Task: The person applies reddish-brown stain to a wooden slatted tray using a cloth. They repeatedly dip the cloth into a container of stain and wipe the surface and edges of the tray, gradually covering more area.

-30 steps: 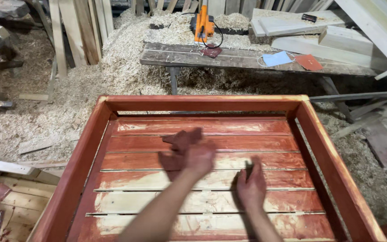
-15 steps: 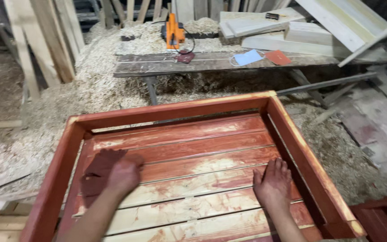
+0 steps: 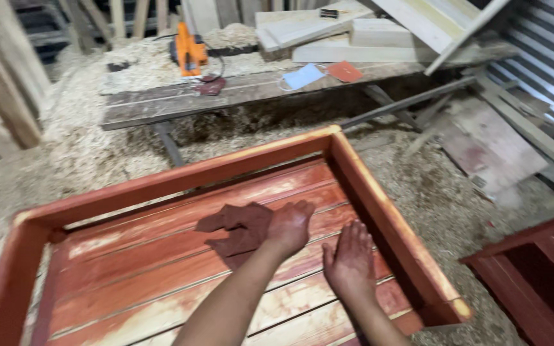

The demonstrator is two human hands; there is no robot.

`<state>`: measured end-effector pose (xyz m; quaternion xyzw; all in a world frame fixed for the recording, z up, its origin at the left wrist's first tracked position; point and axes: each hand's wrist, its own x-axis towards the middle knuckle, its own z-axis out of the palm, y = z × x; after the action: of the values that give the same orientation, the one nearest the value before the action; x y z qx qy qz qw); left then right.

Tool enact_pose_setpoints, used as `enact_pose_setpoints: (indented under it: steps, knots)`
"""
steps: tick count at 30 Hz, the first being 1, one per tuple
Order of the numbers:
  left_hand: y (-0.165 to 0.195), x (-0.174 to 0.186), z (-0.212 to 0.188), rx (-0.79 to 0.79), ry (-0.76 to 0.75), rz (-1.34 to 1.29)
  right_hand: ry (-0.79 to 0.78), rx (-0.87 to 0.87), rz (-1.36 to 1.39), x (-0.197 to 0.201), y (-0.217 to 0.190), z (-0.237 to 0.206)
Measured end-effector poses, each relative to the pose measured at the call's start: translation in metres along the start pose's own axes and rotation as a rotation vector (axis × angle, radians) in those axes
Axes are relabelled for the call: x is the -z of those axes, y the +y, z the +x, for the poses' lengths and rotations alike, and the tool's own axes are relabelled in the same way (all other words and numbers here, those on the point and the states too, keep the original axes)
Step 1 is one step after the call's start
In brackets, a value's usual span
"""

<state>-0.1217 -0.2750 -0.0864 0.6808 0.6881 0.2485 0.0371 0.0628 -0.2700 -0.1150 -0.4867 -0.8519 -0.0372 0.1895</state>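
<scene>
A large wooden panel with a raised frame (image 3: 367, 186) and a slatted floor lies in front of me, stained red in uneven patches. My left hand (image 3: 288, 225) presses a crumpled dark red rag (image 3: 238, 232) onto the slats near the panel's middle right. Just to its right, my right hand (image 3: 351, 259) lies flat on the slats with fingers apart and nothing in it, close to the right frame rail.
Sawdust covers the ground around the panel. Behind it stands a rough plank bench (image 3: 161, 106) with an orange power tool (image 3: 189, 50), a face mask (image 3: 302, 75) and a red sheet (image 3: 344, 71). Boards are stacked behind. Another red wooden piece (image 3: 540, 275) sits at right.
My left hand has slid the rag from the panel's left side back to the right, close to my right hand. The view has swung to the right.
</scene>
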Motion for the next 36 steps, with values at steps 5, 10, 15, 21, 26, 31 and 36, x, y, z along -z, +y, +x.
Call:
enact_pose_setpoints:
  steps: [5,10,15,21,26,31,36]
  knots:
    - [0.060,-0.040,0.081,0.014,0.068,-0.056,-0.063,-0.022,0.079,0.002,0.010,0.009]
    - [0.081,-0.057,0.094,0.161,0.151,-0.085,-0.138,-0.018,0.118,0.002,0.015,0.013]
    - [0.074,-0.066,0.077,0.168,0.316,0.023,-0.108,-0.025,0.155,0.006,0.013,0.004]
    - [0.029,-0.023,0.016,0.230,0.059,-0.043,-0.194,-0.079,0.113,0.018,0.011,0.002]
    - [0.008,0.014,-0.036,0.083,0.173,0.074,-0.248,-0.111,0.101,0.025,0.010,0.005]
    - [0.010,-0.015,-0.007,-0.037,0.096,-0.025,-0.270,-0.124,0.091,0.026,0.015,0.008]
    - [0.048,-0.060,0.061,-0.053,0.109,-0.097,-0.238,-0.080,0.057,0.020,0.019,0.009]
